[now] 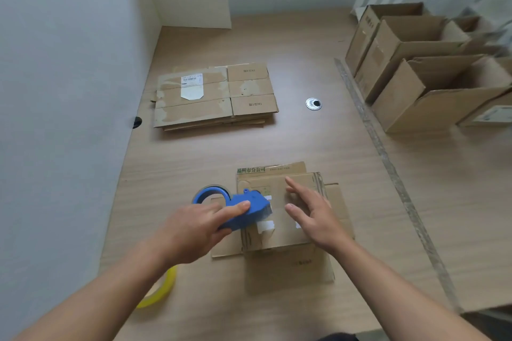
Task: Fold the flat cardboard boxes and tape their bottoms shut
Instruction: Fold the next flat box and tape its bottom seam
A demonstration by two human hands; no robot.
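A small cardboard box [285, 263] stands upside down on the table in front of me, its bottom flaps folded in and facing up. My left hand [194, 230] grips a blue tape dispenser [246, 209] whose front end lies on the left part of the box bottom. My right hand [313, 213] is spread with straight fingers over the right half of the bottom flaps; whether it touches them I cannot tell. A stack of flat cardboard boxes [216, 97] lies further back on the table.
Several folded open boxes [415, 77] stand in a row at the right. A yellow tape roll [163, 291] lies under my left forearm. A round metal cable port [313, 104] is set in the wooden table [304, 141]. White partition walls close the left and back.
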